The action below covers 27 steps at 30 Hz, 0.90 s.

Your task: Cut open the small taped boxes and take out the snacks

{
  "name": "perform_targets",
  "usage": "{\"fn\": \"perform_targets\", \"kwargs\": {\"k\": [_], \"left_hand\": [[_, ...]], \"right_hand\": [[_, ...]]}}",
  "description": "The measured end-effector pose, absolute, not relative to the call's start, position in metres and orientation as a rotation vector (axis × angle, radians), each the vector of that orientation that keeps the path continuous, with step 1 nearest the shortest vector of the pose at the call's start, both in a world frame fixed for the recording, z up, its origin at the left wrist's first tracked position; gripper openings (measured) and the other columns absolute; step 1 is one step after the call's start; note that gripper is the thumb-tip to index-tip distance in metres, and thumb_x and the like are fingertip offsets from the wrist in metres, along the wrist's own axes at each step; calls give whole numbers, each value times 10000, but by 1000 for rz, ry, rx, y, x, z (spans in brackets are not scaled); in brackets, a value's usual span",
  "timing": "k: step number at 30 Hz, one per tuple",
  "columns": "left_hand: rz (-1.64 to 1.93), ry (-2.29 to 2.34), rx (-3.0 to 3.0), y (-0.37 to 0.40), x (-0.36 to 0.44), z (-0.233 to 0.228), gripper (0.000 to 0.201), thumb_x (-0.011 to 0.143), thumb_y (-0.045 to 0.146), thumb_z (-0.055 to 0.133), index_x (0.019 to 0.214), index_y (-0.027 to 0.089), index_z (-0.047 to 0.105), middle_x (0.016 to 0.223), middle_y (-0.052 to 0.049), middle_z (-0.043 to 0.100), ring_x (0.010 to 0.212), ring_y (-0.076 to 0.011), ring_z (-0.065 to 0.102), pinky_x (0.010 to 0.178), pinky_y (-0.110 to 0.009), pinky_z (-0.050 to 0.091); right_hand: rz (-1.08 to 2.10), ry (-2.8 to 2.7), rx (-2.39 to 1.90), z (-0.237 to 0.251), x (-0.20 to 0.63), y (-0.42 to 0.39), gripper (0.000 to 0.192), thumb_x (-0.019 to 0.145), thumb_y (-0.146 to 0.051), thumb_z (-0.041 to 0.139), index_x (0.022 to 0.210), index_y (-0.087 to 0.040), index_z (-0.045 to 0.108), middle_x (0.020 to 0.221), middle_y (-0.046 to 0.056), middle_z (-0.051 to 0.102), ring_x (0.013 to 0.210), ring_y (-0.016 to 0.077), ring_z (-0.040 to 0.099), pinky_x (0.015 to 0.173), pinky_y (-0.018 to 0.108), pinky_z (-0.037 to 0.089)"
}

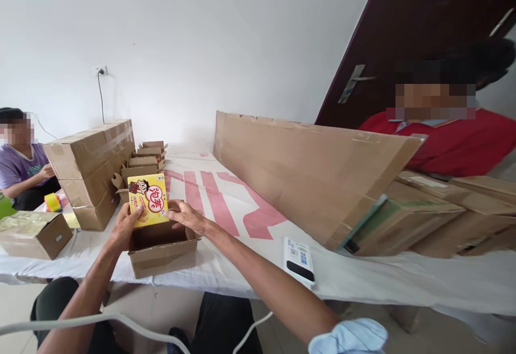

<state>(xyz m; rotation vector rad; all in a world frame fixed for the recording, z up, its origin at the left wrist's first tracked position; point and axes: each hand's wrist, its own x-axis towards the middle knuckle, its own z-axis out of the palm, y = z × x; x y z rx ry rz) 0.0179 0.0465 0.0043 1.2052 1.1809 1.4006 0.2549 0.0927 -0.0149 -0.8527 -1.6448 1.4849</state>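
A yellow snack box [150, 203] with a cartoon figure and red lettering is held upright between both hands. My left hand [126, 222] grips its left edge, thumb on the front face. On the opposite edge, my right hand [183, 217] is closed with the thumb near the lower corner. Just below the snack box is an open cardboard box [163, 257] near the table's front edge. Its dark inside shows, but its bottom is hidden from me.
Stacked cartons [91, 165] and a row of small open boxes [149, 160] stand left. A taped carton [36, 233] and tape roll [52, 202] lie beyond. A cardboard panel [302, 171] slants across the right, with cartons [407, 219] and a red-sleeved person behind. A white device [298, 257] lies before it.
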Motion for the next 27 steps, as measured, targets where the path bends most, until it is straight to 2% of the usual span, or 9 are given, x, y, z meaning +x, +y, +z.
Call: {"fn": "perform_targets", "kwargs": {"k": [4, 6, 12, 16, 20, 24, 27], "left_hand": [[1333, 1148, 1184, 39, 21, 12, 805, 593, 653, 996, 1166, 186, 678, 1104, -138, 841, 1007, -362, 815, 794, -420, 653], [1346, 1168, 1210, 36, 14, 21, 781, 598, 613, 1003, 1172, 185, 690, 1112, -135, 843, 1020, -362, 815, 781, -403, 650], [1303, 1257, 1282, 41, -19, 41, 754, 595, 530, 1008, 1183, 154, 724, 1062, -120, 840, 900, -285, 799, 688, -324, 616], [1118, 1247, 1303, 45, -23, 31, 665, 585, 530, 1019, 1044, 125, 759, 966, -118, 829, 800, -228, 756, 587, -256, 553], [1260, 1166, 1201, 48, -11, 14, 664, 547, 519, 1045, 999, 141, 740, 993, -117, 821, 848, -229, 757, 604, -259, 587], [1301, 1110, 1190, 50, 0, 11, 714, 576, 579, 1029, 1069, 150, 741, 1035, -127, 820, 886, -247, 764, 646, -283, 606], [1278, 1203, 1278, 50, 0, 15, 776, 585, 668, 998, 1102, 147, 745, 1066, -143, 816, 950, -278, 755, 653, -291, 580]], "right_hand": [[1526, -1658, -747, -13, 250, 88, 723, 736, -628, 927, 1299, -232, 707, 1338, 100, 740, 1170, 286, 720, 686, 276, 651], [1530, -1692, -735, -8, 254, 90, 694, 737, -613, 923, 1280, -229, 726, 1293, 89, 761, 1123, 274, 728, 661, 255, 625], [1443, -1687, -750, 0, 263, 102, 667, 782, -617, 884, 1283, -211, 711, 1222, 78, 776, 1020, 221, 728, 659, 242, 583], [1372, -1468, -781, -5, 259, 107, 677, 791, -628, 874, 1262, -200, 641, 1155, 85, 785, 997, 229, 752, 717, 289, 613], [1363, -1410, -755, -19, 253, 100, 694, 840, -605, 842, 1357, -236, 562, 1206, 94, 788, 1089, 265, 769, 803, 352, 662], [1323, -1484, -777, -30, 248, 95, 745, 871, -576, 808, 1495, -298, 509, 1350, 95, 746, 1147, 277, 752, 704, 318, 679], [1325, -1514, -769, -31, 246, 100, 714, 900, -548, 784, 1523, -317, 523, 1375, 84, 735, 1057, 243, 769, 680, 295, 680]]}}
